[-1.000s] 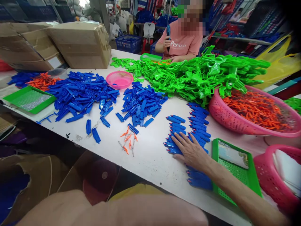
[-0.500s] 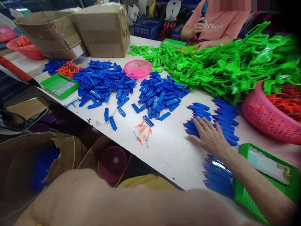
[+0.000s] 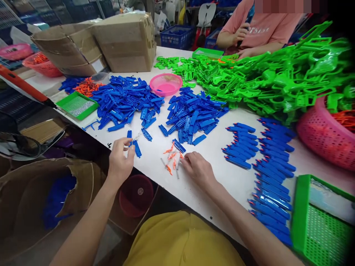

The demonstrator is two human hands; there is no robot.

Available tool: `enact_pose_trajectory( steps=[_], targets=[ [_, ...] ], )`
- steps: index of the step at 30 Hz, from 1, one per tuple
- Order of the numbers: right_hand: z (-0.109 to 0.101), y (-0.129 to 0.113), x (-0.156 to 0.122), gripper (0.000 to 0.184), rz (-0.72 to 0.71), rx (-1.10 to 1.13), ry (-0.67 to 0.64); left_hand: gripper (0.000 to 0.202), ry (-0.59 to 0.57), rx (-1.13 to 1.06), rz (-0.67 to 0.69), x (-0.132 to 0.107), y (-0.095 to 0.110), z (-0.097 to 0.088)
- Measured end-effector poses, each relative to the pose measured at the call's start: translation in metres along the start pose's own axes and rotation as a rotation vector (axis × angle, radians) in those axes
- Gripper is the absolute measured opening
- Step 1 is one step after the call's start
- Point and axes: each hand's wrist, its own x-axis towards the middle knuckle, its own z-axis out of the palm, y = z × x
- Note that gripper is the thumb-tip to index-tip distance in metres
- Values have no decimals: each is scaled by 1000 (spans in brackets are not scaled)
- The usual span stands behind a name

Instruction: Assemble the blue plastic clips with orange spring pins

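Note:
My left hand (image 3: 121,159) is at the table's near edge, thumb and forefinger apart around the near end of a blue plastic shell (image 3: 129,134). Another blue shell (image 3: 138,149) lies beside the thumb. My right hand (image 3: 199,168) has its fingers bent together, the tips on a small orange plastic piece (image 3: 181,156) at the side of a little heap. That heap mixes orange pieces (image 3: 169,169) with thin metal springs (image 3: 178,173). A blue shell (image 3: 179,145) lies just behind it, hollow side up.
Blue parts with orange tips (image 3: 273,188) lie in rows at right, beside a green tray (image 3: 301,214). Piles of blue shells (image 3: 191,114), a pink basket (image 3: 166,84) and green gun-shaped frames (image 3: 249,77) lie farther back. A co-worker (image 3: 260,33) is across the table; cardboard boxes (image 3: 127,44) stand back left.
My right hand has left the rows of blue parts and moved left to the orange pieces. My left arm, formerly blurred across the foreground, has reached out to the blue shells. The right-hand rows are joined up.

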Motion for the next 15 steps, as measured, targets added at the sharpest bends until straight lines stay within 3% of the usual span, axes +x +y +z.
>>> enact_pose_trajectory(
  steps=[3,7,10,15],
  targets=[
    [4,0,4,23,58,-18,-15,45,-52,137,49,16,-28,19],
    [-5,20,-7,23,80,-8,-15,58,-78,279,-8,24,-49,40],
    [-11,24,-8,22,87,-2,-12,53,-86,285,-34,27,-53,42],
    [-5,-7,10,22,151,-74,-72,48,-61,237,-3,23,-53,37]
  ],
)
